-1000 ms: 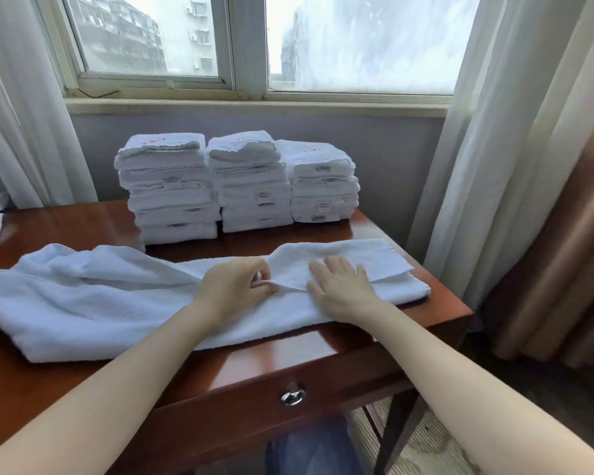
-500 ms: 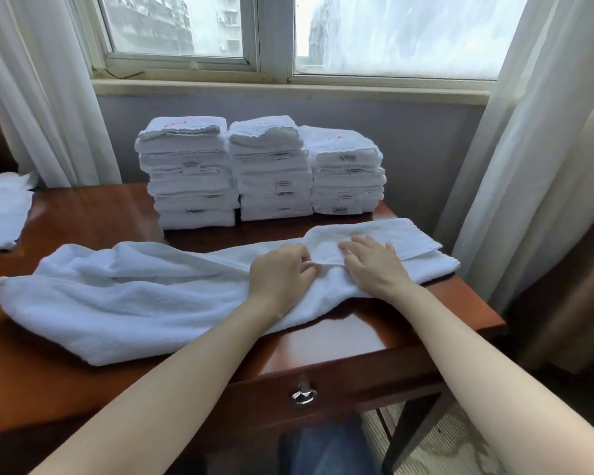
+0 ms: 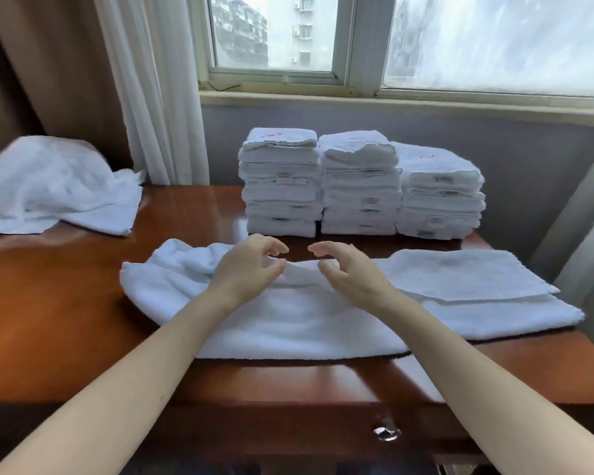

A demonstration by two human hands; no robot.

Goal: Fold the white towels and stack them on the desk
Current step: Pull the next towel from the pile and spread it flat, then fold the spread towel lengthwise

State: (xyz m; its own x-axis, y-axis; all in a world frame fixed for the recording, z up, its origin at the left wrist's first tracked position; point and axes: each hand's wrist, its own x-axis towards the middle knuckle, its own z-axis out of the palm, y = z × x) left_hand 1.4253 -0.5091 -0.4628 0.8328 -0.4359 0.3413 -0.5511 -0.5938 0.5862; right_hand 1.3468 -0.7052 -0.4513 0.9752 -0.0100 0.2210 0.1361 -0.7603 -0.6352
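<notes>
Left hand (image 3: 251,269) and right hand (image 3: 352,272) lifted off the towel (image 3: 288,320); stacks (image 3: 360,186) behind.

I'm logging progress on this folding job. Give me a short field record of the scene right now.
towel in work: long white towel lying across desk, right end folded over
hands: left hand and right hand hover over its middle, fingers loosely curled, no grip visible
done: three folded stacks at desk's back
waiting: unfolded heap, far left
</notes>
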